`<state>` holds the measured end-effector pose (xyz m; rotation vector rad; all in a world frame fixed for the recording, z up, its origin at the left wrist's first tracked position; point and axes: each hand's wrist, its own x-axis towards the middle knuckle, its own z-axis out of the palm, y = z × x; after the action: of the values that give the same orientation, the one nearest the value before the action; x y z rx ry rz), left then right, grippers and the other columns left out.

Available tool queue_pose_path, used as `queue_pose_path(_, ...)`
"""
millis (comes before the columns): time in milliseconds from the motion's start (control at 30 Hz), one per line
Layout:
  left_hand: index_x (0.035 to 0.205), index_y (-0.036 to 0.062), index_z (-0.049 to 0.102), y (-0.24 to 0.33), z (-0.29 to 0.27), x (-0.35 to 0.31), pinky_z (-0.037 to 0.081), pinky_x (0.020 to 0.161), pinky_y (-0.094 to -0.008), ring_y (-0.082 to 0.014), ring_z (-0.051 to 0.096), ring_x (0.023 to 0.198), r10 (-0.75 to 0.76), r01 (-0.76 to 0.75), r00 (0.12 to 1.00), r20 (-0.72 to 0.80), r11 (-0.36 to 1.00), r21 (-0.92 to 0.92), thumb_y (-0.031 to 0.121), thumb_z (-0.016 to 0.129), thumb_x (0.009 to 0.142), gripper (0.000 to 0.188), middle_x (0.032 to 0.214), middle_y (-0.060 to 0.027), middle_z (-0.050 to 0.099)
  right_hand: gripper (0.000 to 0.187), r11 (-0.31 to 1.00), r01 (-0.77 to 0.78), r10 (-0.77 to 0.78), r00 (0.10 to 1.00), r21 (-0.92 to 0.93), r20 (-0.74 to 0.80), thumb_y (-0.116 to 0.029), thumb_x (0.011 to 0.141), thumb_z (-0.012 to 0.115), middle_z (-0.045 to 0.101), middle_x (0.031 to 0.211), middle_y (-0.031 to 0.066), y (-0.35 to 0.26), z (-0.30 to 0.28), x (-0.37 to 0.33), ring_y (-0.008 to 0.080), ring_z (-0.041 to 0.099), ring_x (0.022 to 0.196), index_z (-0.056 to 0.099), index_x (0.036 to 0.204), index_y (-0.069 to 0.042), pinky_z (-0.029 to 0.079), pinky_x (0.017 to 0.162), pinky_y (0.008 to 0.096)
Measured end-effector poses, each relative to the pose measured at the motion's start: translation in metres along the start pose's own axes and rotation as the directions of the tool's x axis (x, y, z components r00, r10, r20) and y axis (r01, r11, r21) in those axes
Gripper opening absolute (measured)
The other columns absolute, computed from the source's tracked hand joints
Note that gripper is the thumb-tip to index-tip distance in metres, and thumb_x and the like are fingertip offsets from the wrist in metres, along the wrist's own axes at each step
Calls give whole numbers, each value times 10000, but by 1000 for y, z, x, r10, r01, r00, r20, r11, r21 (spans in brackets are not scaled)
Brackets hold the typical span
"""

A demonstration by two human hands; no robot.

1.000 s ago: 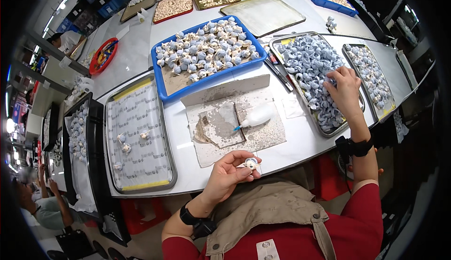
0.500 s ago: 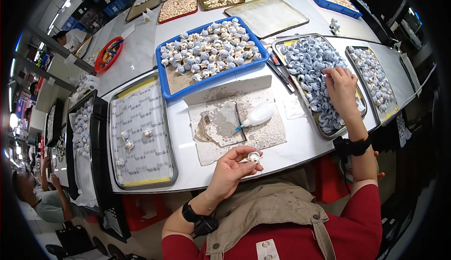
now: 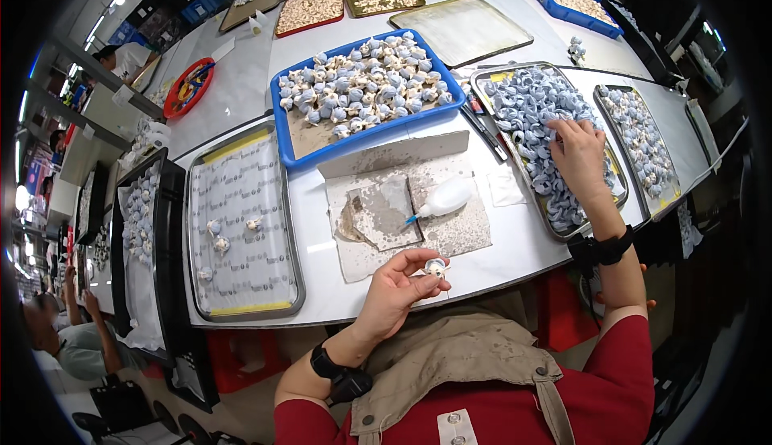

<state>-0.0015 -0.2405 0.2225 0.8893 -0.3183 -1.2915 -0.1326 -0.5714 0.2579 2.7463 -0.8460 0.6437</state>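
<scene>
The right hand [image 3: 582,159] had edged leftward over curled grey-blue pieces [image 3: 534,99], none visibly lifted (fingers' grip unclear); the left hand [image 3: 392,292] still pinched a small cream-and-blue figurine [image 3: 435,268].

A head-worn fisheye looks down and forward over the nearby hands [image 3: 396,291] and table [image 3: 515,232].

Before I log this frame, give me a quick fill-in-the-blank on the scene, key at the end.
1. The left hand holds a small figure between its fingers and ____.
2. The right hand is at the loose blue-grey pieces, to the ____ of the white bottle.
3. The nozzle tip of that bottle is ____.
4. The bands on both wrists are ____.

Missing words: thumb; right; blue; black.
</scene>
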Motion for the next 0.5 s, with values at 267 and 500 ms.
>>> queue_pose_path(267, 1191, 21, 500, -4, -2, 0, 536, 773, -228, -169, 633, 937, 56, -54, 994, -90, 998, 24, 25, 613, 871, 340, 1167, -141, 576, 129, 527, -309, 284, 942, 792, 179, -41, 836, 645, 641, 837, 34, -33, -9, 1, 97, 605, 784, 608, 959, -31, 477, 707, 234)
queue_pose_path(500, 1216, -26, 463, -12, 0, 1, 508, 873, -279, -188, 619, 985, 184, -170, 977, -106, 978, 124, 34, 647, 854, 411, 1203, -146, 557, 186, -366, -674, -249, 735, 642, 631, -59, 847, 664, 644, 877, 40, -124, -26, -74, 101, 625, 779, 576, 1007, -25, 485, 694, 220)
